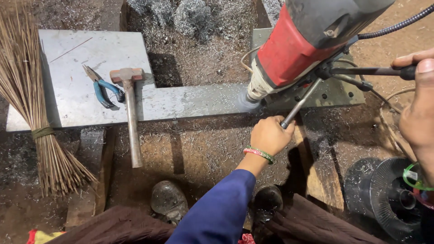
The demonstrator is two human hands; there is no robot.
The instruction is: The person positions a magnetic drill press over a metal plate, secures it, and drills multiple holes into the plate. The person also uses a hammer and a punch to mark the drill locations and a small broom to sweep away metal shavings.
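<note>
Drill press point(298, 45), red and grey, stands on the steel plate point(72, 95), bit end down amid metal shavings point(194, 18). Your left hand point(270, 134) is clenched around the end of one feed-handle spoke point(300, 103). Your right hand point(418, 99) grasps another spoke's tip with thumb and fingers. Hammer point(130, 108) and blue-handled pliers point(103, 86) lie on the plate; a broom point(31, 104) rests at its left.

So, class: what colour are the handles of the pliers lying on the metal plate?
Blue, seen in the head view: pliers.
</note>
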